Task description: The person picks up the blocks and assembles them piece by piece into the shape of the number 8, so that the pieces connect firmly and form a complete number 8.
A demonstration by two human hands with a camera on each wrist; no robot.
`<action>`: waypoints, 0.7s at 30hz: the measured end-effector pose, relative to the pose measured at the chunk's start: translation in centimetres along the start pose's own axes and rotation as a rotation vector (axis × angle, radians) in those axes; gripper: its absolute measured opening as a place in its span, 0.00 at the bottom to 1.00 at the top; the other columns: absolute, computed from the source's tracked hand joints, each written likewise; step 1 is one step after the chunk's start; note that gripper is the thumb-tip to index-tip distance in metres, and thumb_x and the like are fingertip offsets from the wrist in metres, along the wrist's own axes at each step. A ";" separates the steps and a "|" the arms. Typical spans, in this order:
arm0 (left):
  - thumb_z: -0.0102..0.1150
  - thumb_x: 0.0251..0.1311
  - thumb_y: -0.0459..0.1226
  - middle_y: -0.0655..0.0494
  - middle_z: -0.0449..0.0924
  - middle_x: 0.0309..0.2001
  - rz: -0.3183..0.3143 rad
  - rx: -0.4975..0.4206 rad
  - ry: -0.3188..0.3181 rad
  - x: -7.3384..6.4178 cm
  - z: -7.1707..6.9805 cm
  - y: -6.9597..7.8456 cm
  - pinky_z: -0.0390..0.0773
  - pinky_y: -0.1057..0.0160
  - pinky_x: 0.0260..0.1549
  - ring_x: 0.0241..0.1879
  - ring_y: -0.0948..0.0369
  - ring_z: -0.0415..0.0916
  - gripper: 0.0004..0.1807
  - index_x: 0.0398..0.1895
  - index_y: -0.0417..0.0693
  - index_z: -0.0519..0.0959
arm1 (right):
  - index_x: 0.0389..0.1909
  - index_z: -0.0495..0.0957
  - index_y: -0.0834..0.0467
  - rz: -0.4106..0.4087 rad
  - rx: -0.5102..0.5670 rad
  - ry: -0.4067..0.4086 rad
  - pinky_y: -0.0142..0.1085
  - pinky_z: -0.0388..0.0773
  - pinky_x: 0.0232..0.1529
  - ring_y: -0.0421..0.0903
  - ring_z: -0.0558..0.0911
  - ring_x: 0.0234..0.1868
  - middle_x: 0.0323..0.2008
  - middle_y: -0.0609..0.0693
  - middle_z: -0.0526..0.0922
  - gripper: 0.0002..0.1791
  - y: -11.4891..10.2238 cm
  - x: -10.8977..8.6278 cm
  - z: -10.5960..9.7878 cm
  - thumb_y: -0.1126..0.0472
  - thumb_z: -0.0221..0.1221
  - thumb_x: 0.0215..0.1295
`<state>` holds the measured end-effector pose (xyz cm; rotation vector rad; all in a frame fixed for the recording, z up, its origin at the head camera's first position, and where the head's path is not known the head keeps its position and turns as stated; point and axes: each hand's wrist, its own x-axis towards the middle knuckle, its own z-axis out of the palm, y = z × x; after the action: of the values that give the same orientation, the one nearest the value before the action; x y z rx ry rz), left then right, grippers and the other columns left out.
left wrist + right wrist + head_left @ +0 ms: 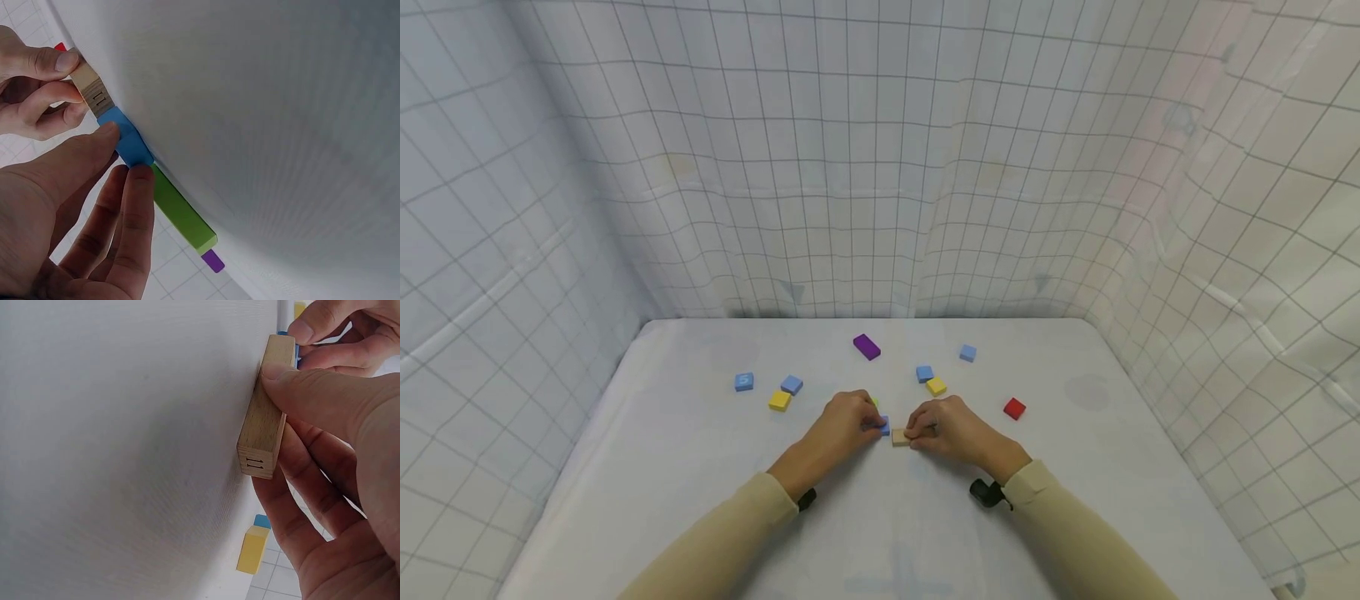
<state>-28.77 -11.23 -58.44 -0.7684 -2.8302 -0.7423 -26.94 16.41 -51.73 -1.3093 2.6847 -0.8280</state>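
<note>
Near the middle of the white table my left hand (848, 418) pinches a blue block (128, 139) between thumb and fingers. My right hand (953, 429) grips a plain wooden block (262, 415), with small dark marks on its end, just to the right of the blue one. In the head view a narrow gap shows between the two blocks. A green block (181, 209) lies beyond the left fingertips, mostly hidden by that hand in the head view. Both hands stay low, with the blocks at table level.
A purple block (867, 347) lies farther back. To the left are a blue block marked 5 (744, 382), another blue block (792, 384) and a yellow block (780, 402). Behind the right hand lie blue (967, 353) and yellow (936, 387) blocks; a red block (1014, 408) is right.
</note>
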 end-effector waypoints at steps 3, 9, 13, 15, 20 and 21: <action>0.90 0.63 0.38 0.64 0.92 0.44 -0.001 -0.003 0.007 0.1 0.1 -0.1 0.91 0.68 0.49 0.45 0.69 0.88 0.09 0.45 0.57 1.00 | 0.47 0.99 0.57 -0.008 0.000 0.007 0.31 0.92 0.52 0.42 0.95 0.51 0.50 0.48 0.98 0.06 0.1 0.0 0.1 0.64 0.80 0.73; 0.90 0.63 0.38 0.63 0.92 0.44 0.017 0.001 0.021 0.5 0.3 -0.3 0.89 0.70 0.47 0.43 0.69 0.88 0.08 0.44 0.56 0.99 | 0.46 0.99 0.56 -0.027 -0.010 0.023 0.33 0.93 0.54 0.44 0.96 0.52 0.50 0.49 0.98 0.05 0.3 0.0 0.3 0.64 0.80 0.73; 0.89 0.64 0.38 0.63 0.92 0.43 0.026 0.001 0.024 0.8 0.3 -0.3 0.88 0.71 0.44 0.41 0.72 0.86 0.08 0.44 0.55 1.00 | 0.46 0.98 0.56 -0.021 -0.016 0.023 0.34 0.93 0.56 0.45 0.96 0.53 0.50 0.48 0.98 0.04 0.3 -0.1 0.4 0.64 0.80 0.74; 0.89 0.64 0.38 0.63 0.92 0.43 0.024 -0.002 0.022 0.9 0.2 -0.3 0.88 0.71 0.44 0.40 0.72 0.85 0.07 0.43 0.55 1.00 | 0.46 0.98 0.56 -0.015 -0.016 0.019 0.35 0.93 0.56 0.45 0.96 0.53 0.51 0.48 0.97 0.04 0.2 0.0 0.4 0.64 0.80 0.74; 0.90 0.63 0.37 0.64 0.92 0.43 0.008 -0.011 0.021 1.2 0.3 -0.4 0.88 0.72 0.44 0.41 0.72 0.86 0.08 0.43 0.58 1.00 | 0.46 0.98 0.56 -0.001 -0.022 0.014 0.36 0.93 0.57 0.45 0.95 0.54 0.51 0.48 0.97 0.05 0.1 0.0 0.4 0.64 0.80 0.74; 0.90 0.63 0.37 0.64 0.92 0.43 0.009 -0.014 0.025 1.2 0.4 -0.4 0.88 0.71 0.44 0.41 0.72 0.86 0.08 0.43 0.58 1.00 | 0.46 0.98 0.56 0.002 -0.024 0.014 0.36 0.93 0.58 0.45 0.95 0.54 0.51 0.48 0.97 0.04 0.1 -0.1 0.4 0.64 0.80 0.74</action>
<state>-30.01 -10.85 -58.66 -0.7684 -2.8002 -0.7651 -26.89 16.33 -52.16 -1.3110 2.7141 -0.8106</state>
